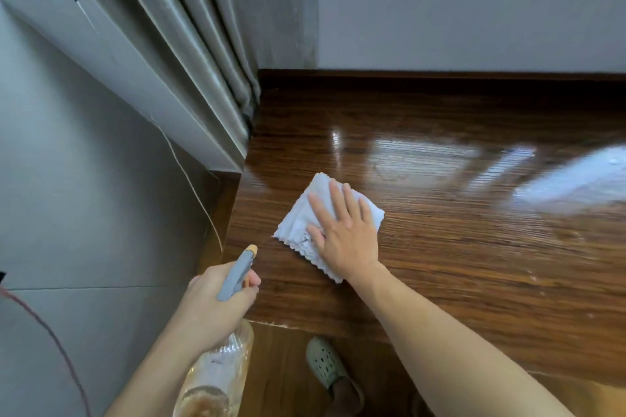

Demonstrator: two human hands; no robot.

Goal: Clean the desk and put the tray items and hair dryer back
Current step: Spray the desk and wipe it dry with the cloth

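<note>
Can't make out the white smear (569, 183) way off right of the fingers – too blurred – and the spray bottle (220, 369) is cut off at the bottom edge. The right hand (345, 240) lies flat on a pale cloth (298, 217) on the wooden desk (457, 264), fingers straight and slightly spread, with cloth poking out to their left. The left hand (216, 301) is wrapped round the bottle's neck by the desk's front corner. A curtain (210, 44) hangs beyond the cloth.

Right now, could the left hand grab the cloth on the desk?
Probably not: the left hand grips the spray bottle, and the right hand lies flat on the cloth.
</note>
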